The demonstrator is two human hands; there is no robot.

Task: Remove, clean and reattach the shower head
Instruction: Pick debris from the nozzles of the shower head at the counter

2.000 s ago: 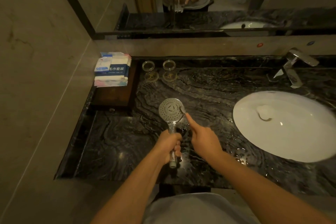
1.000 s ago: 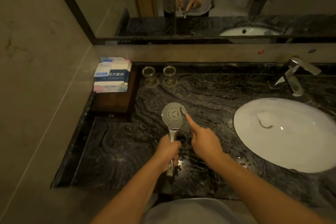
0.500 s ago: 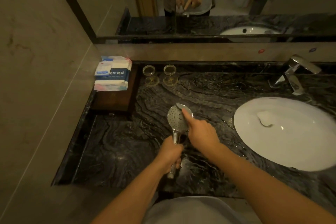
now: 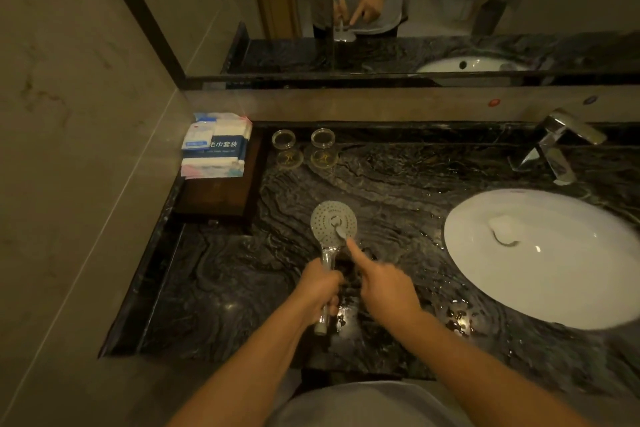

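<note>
Head view: my left hand (image 4: 320, 289) grips the shower head (image 4: 333, 226); right hand (image 4: 384, 289), gripping a small brush (image 4: 340, 231), has slid back to the face's near edge (scrubbing continues).

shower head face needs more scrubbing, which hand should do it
Likely the right hand. Its index finger is extended, pressing a small grey tool onto the shower head face. The left hand grips the handle, holding the head over the counter, so it is occupied.
</note>
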